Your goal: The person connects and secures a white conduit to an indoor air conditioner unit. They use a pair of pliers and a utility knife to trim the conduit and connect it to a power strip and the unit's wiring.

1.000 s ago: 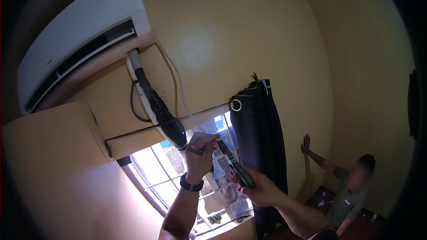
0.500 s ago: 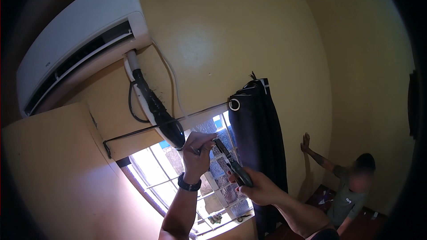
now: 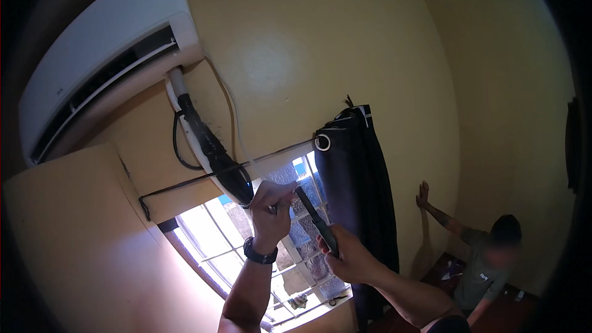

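My left hand (image 3: 272,213), with a dark watch on its wrist, is raised in front of the bright window. Its fingers are pinched together; anything held between them is too small to make out. Close to those fingertips is the narrow front end of a dark hand tool (image 3: 317,221), whose exact kind I cannot tell. My right hand (image 3: 354,257) is wrapped round the tool's thick handle from the lower right. Just above my left hand, the black-taped pipe bundle (image 3: 216,153) slopes down from the white wall air conditioner (image 3: 111,65).
A barred window (image 3: 299,243) lies behind my hands. A dark curtain (image 3: 357,197) hangs on a thin rod (image 3: 185,182). A light panel (image 3: 92,228) stands at left. At lower right, another person (image 3: 484,265) rests one hand on the wall.
The tool has turned in my right hand and now shows a narrower side. My left hand stays pinched by its tip. The view has shifted slightly.
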Motion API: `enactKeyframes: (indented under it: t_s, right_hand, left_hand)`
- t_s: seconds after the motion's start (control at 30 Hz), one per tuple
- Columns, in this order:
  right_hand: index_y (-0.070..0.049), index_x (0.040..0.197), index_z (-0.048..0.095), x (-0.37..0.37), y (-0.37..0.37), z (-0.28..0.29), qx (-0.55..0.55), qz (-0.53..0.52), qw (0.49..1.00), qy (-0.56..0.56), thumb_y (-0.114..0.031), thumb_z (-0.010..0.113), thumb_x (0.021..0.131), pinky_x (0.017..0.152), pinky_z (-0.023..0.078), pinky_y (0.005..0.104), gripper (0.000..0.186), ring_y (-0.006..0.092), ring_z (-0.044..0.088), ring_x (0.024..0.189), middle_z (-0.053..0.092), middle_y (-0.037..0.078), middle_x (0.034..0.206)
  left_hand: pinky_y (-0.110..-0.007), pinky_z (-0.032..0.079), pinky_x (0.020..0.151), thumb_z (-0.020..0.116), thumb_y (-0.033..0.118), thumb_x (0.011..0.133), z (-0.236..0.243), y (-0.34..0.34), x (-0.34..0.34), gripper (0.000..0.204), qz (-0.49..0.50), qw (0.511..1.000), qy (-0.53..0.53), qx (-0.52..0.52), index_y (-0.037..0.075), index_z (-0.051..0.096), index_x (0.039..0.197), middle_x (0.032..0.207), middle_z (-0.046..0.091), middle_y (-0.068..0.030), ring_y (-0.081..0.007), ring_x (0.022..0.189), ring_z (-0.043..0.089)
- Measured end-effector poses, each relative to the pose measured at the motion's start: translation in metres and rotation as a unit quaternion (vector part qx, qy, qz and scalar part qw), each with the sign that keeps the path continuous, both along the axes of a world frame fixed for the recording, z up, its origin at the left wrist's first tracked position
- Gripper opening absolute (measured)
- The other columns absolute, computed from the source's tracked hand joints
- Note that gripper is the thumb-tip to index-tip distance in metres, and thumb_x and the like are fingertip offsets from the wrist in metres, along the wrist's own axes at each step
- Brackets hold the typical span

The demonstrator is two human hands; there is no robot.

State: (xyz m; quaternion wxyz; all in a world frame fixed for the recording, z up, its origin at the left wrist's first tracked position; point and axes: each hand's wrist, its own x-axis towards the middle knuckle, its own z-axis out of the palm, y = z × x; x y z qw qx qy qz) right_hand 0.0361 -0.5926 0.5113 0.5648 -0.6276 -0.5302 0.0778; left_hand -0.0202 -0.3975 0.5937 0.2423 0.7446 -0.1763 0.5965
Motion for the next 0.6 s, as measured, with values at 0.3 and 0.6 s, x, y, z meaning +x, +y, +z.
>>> enactKeyframes:
  t_s: [0.3, 0.6]
  right_hand:
    - [-0.001, 0.119, 0.052, -0.004, 0.017, -0.012, 0.078, 0.003, 0.997, -0.028, 0.009, 0.050, 0.082, 0.091, 0.050, 0.0390, 0.038, 0.0216, 0.060, 0.098, 0.057, 0.014, 0.109]
    - [-0.003, 0.105, 0.051, -0.011, 0.036, -0.016, 0.099, 0.112, 0.983, 0.104, 0.011, 0.053, 0.082, 0.078, 0.049, 0.0386, 0.027, 0.0232, 0.060, 0.090, 0.057, 0.013, 0.101]
  left_hand:
    - [-0.025, 0.046, 0.068, 0.066, -0.005, 0.091, -0.008, 0.004, 0.004, 0.021, 0.024, 0.999, 0.006, -0.021, 0.004, 0.078, 0.104, 0.085, 0.060, -0.0040, -0.0123, 0.075, 0.059]
    - [-0.026, 0.043, 0.063, 0.067, 0.012, 0.097, -0.014, 0.006, 0.004, 0.015, -0.053, 0.995, 0.010, -0.085, 0.002, 0.075, 0.104, 0.084, 0.055, -0.0011, -0.0093, 0.074, 0.055]
